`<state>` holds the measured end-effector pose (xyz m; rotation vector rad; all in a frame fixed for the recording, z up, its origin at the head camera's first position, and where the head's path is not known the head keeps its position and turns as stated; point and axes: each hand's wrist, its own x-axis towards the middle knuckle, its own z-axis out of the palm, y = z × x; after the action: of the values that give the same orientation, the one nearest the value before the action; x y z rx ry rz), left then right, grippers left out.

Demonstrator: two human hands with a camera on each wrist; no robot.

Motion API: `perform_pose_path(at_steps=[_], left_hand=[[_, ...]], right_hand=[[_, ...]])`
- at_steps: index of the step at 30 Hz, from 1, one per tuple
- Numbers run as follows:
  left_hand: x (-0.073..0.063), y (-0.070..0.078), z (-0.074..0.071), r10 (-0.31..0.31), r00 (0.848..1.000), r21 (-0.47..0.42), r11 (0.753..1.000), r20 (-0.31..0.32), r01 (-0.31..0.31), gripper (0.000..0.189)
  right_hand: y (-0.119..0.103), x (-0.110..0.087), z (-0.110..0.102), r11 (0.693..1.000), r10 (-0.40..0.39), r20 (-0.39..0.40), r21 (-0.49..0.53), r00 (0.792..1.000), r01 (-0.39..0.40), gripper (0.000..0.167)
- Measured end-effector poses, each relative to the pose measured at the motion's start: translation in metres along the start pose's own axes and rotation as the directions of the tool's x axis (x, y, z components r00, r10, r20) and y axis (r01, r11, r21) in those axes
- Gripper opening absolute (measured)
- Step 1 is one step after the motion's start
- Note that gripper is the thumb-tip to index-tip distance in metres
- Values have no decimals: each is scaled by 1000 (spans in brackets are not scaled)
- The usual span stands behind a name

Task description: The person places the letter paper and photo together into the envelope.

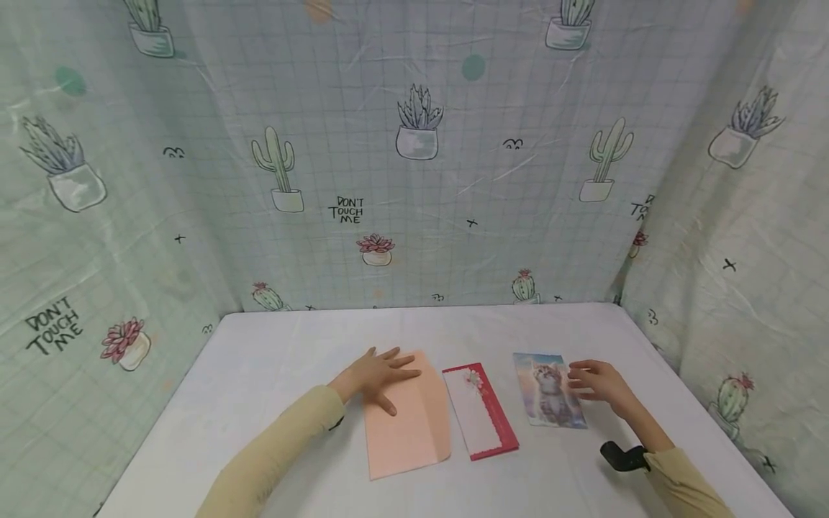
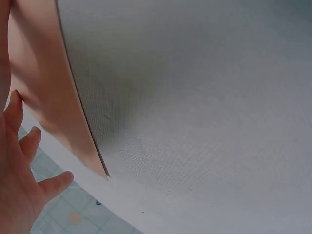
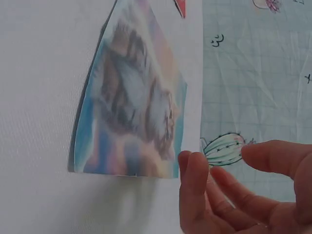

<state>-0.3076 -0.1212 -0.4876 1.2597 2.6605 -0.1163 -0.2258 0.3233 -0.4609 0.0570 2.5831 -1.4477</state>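
A peach-coloured envelope (image 1: 414, 432) lies on the white table, and my left hand (image 1: 382, 374) is spread over its upper left part with the fingers apart. In the left wrist view that hand (image 2: 24, 170) shows at the left edge beside the envelope (image 2: 58, 102). To the right lies a picture card of a fluffy kitten (image 1: 550, 396). My right hand (image 1: 599, 381) is at the card's right edge, its fingers loosely bent. The right wrist view shows those fingers (image 3: 195, 180) by a corner of the kitten card (image 3: 136, 97), with nothing held between them.
A red and white card with a flower decoration (image 1: 482, 410) lies between the envelope and the kitten card. The white table (image 1: 291, 446) ends at a hanging cloth (image 1: 414, 187) printed with cacti, which also stands at both sides.
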Motion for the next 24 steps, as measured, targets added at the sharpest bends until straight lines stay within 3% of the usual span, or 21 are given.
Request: perform_pose_path(at_steps=[10, 24], left_hand=[[-2, 2, 0, -1, 1000, -2, 1000, -7, 1, 88], [-2, 1, -2, -3, 1000, 1, 1000, 3, 3, 89]], right_hand=[[9, 15, 0, 980, 199, 2, -23, 980, -199, 46], [16, 24, -1, 968, 247, -6, -34, 969, -247, 43]])
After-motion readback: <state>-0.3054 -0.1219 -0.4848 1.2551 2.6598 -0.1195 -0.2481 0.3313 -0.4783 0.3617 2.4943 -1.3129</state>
